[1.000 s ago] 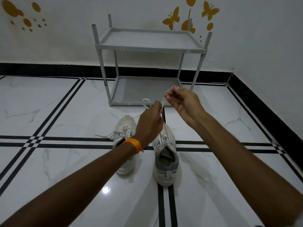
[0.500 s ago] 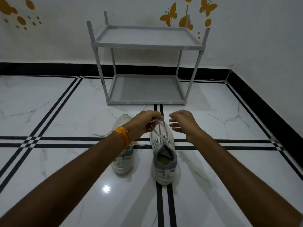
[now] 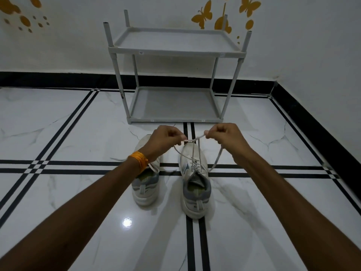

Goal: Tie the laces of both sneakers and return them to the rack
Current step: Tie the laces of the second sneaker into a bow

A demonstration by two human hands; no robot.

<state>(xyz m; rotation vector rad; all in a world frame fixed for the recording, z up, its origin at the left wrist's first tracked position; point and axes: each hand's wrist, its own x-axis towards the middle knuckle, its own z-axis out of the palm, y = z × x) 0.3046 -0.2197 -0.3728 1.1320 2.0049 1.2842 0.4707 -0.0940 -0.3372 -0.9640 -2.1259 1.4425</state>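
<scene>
Two white and grey sneakers stand side by side on the floor, heels toward me. My left hand (image 3: 166,138) and my right hand (image 3: 224,135) are raised above the toe of the right sneaker (image 3: 195,178). Each hand pinches one end of its lace (image 3: 215,162), and the two strands cross between the hands. The left sneaker (image 3: 145,184) is partly hidden under my left wrist, and its laces lie loose on the floor. Behind the shoes stands the grey two-shelf rack (image 3: 175,50), with nothing on either shelf.
The floor is glossy white marble tile with black double stripes (image 3: 58,167). A white wall with a black skirting (image 3: 312,124) runs along the back and the right side. Yellow butterfly stickers (image 3: 202,16) decorate the wall behind the rack.
My hands have spread apart and lifted from the right sneaker's tongue, drawing its lace ends out to the sides. The view has dropped slightly toward the shoes.
</scene>
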